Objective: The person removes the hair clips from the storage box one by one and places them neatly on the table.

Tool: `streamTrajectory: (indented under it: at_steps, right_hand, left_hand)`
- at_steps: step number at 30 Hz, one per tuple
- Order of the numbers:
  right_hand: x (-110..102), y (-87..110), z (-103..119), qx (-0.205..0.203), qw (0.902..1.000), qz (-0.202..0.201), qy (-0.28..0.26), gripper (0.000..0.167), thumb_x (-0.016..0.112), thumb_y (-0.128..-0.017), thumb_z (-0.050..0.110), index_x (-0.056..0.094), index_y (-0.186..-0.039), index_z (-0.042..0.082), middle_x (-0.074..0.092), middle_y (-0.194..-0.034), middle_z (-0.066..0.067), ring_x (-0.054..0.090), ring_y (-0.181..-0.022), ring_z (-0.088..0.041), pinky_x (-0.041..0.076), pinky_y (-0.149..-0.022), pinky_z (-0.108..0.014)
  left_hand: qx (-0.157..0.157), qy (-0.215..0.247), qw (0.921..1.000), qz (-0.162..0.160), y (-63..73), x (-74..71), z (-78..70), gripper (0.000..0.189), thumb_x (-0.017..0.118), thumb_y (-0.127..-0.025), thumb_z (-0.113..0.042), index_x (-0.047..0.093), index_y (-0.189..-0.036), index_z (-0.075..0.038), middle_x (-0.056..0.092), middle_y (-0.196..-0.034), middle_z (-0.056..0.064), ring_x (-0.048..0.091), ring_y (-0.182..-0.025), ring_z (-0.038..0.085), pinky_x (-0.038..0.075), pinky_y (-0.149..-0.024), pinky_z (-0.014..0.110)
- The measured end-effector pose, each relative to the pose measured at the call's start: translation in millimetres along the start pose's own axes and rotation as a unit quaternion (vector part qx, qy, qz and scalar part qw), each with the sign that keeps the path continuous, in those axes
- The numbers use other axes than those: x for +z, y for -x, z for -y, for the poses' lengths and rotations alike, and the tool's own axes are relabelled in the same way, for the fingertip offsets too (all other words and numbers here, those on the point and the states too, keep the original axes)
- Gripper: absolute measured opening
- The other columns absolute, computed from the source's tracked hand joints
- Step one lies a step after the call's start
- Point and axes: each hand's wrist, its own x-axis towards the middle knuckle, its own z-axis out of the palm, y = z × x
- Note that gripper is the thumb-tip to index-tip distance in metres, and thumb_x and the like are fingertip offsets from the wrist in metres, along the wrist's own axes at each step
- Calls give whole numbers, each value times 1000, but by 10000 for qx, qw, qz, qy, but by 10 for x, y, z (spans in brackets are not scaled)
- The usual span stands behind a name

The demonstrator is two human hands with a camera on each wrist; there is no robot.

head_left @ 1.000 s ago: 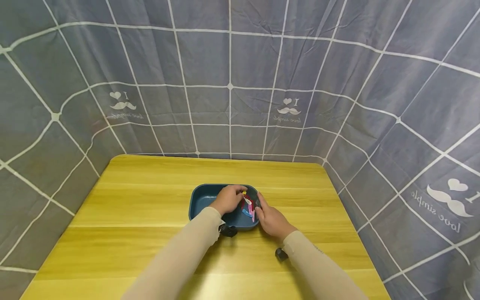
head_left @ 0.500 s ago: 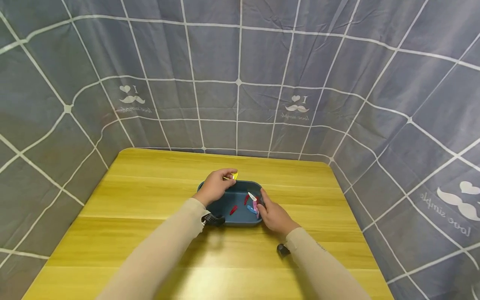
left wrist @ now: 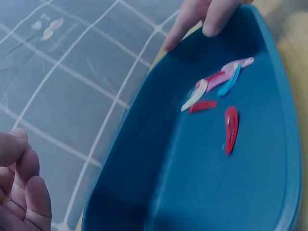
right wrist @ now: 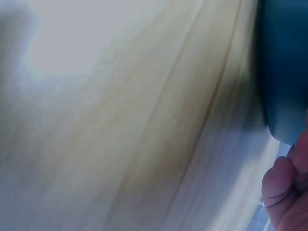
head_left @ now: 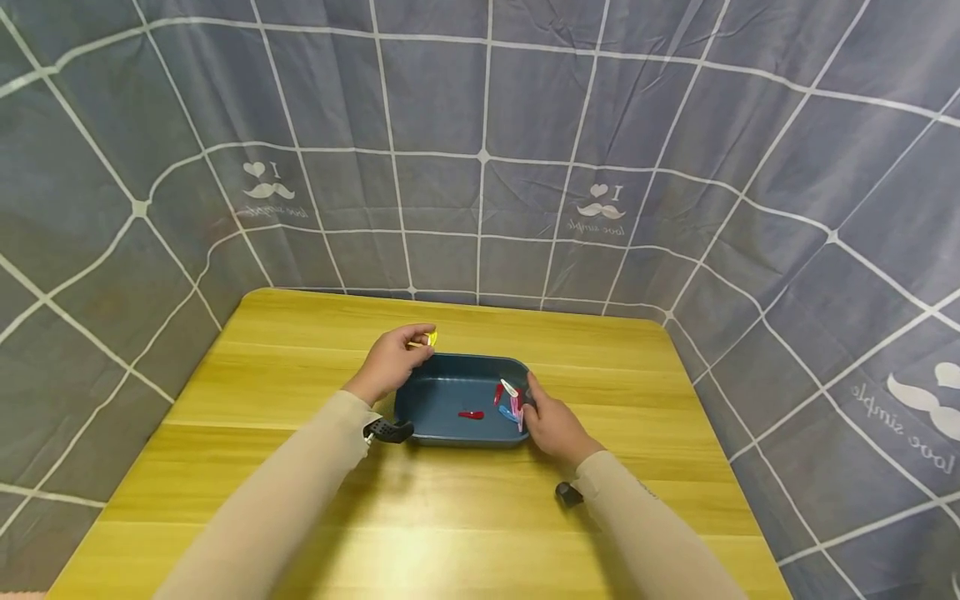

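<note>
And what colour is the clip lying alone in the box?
Red; the left wrist view shows the clip best.

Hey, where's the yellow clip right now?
In the head view, the yellow clip is pinched in the person's left hand, near the far left corner of the blue tray.

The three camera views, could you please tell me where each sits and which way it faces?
Head: on the head, facing forward and down at tray, table and curtain; left hand, right hand and both sleeves show.
Left wrist: on that wrist, facing into the tray; fingers of both hands show.
Right wrist: on that wrist, facing table and tray side; fingers show.
Head and left wrist share the clips.
</note>
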Motion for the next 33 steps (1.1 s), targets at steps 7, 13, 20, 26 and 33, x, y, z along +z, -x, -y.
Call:
streamTrajectory:
  at_steps: [7,13,20,26,33]
  right_hand:
    - [2,-6,-66,79,9999,-90,-36,68,50,-110,26,19,-170,10,55,-153,-26,60,-137,-39,44,-117,-56]
    - [7,-15,-94,61,9998,-171,-56,68,51,-110,25,21,-169,10,57,-151,-27,60,-137,-40,44,-117,-56]
    - [-1,-5,-108,35,9999,-154,-52,68,51,-110,25,21,-169,10,56,-152,-26,58,-138,-42,43,-118,-57]
    - [-24,-7,-128,90,9998,-97,-139,67,49,-111,30,20,-170,15,54,-154,-25,56,-141,-41,41,-120,-57]
    - [-55,18,-176,104,9994,-72,-318,67,49,-112,36,19,-171,22,51,-157,-24,52,-144,-43,39,-121,-58]
  left_hand:
    - [-334,118,9991,-246,19,-273,289,48,65,-105,-16,57,-151,-8,62,-130,17,68,-109,37,58,-85,36]
    - [-542,-98,9978,-364,48,-488,558,52,63,-107,-19,51,-155,-4,59,-141,22,68,-118,34,58,-99,42]
    - [-844,-256,9954,-372,133,-704,845,54,59,-109,-19,45,-159,-5,54,-147,22,65,-122,37,57,-95,38]
    - [-1060,-156,9935,-378,176,-846,1035,55,59,-109,-21,44,-160,-6,52,-148,21,59,-125,34,55,-92,30]
    - [-1262,-429,9910,-153,175,-950,1122,55,59,-108,-19,45,-159,-3,54,-141,19,54,-124,31,52,-90,29]
